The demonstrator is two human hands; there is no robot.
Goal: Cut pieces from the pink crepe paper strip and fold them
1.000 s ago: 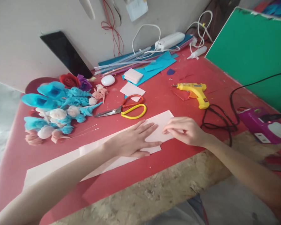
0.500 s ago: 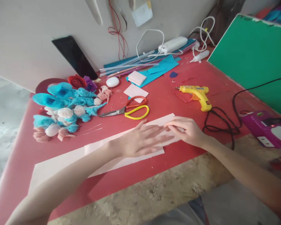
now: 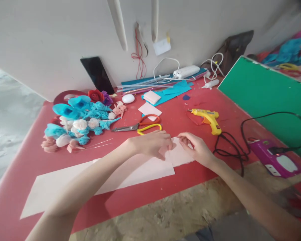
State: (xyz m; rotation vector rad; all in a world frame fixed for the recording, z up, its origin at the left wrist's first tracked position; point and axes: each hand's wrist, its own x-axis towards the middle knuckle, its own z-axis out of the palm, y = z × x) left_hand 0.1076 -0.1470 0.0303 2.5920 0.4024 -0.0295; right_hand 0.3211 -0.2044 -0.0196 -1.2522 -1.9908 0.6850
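Note:
Long strips of pale pink paper lie overlapping across the red tabletop. My left hand is over the strips, its fingers loosely bent and the thumb apart, with nothing visible in it. My right hand is at the right end of the paper, thumb and fingertips drawn together near its far edge. Whatever is between those fingertips is too small to make out. Just beyond the left hand are scissors with one red and one yellow handle.
Crepe-paper flowers are heaped at the left. A yellow glue gun lies at right, its black cord near a purple power socket box. A green board leans behind. A phone rests against the wall.
My left hand has gone from flat and outstretched on the paper to bent fingers. My right hand remains at the paper's right end. The camera view has tilted up slightly.

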